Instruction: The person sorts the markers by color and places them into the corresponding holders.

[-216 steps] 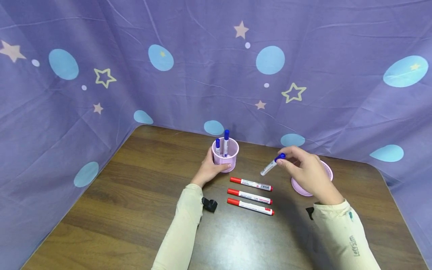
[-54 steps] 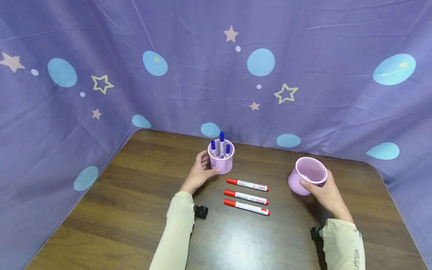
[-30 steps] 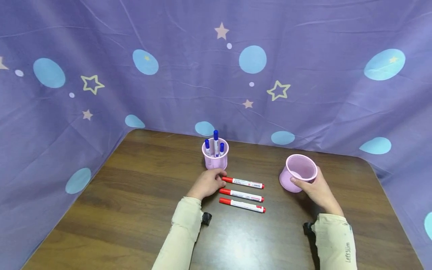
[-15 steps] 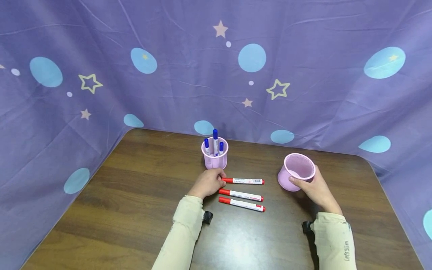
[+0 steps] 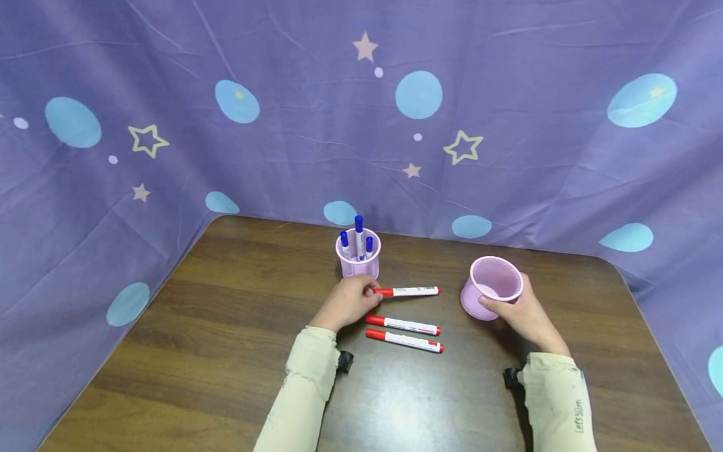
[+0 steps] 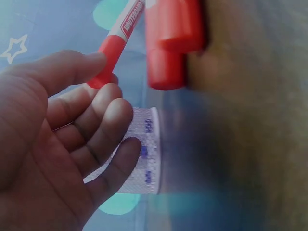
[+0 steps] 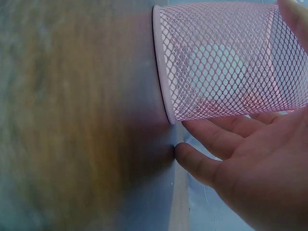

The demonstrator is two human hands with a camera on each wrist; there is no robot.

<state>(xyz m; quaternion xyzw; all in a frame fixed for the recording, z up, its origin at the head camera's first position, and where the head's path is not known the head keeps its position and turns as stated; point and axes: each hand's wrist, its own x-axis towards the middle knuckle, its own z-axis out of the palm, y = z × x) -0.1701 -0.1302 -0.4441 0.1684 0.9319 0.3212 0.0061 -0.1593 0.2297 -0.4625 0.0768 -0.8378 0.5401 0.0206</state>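
Note:
My left hand [image 5: 349, 301] pinches a red-capped whiteboard marker [image 5: 415, 291] by its cap, between thumb and fingertips, as the left wrist view [image 6: 107, 57] confirms. Two more red markers [image 5: 403, 325] [image 5: 405, 341] lie side by side on the table, nearer to me. Behind the left hand stands a pink mesh pen cup [image 5: 360, 267] with three blue-capped markers [image 5: 359, 237] in it. At the right, my right hand [image 5: 528, 317] holds a second pink mesh cup [image 5: 473, 295] around its side, thumb near the rim. Nothing shows inside that cup.
The wooden table [image 5: 226, 326] ends at a purple curtain [image 5: 316, 157] hanging behind it and at both sides. Black straps [image 5: 344, 361] sit at both wrists.
Earlier, the right hand carried a blue marker; three now stand in the left cup. The left hand let go of that cup, took a red marker and turned it away from the other two.

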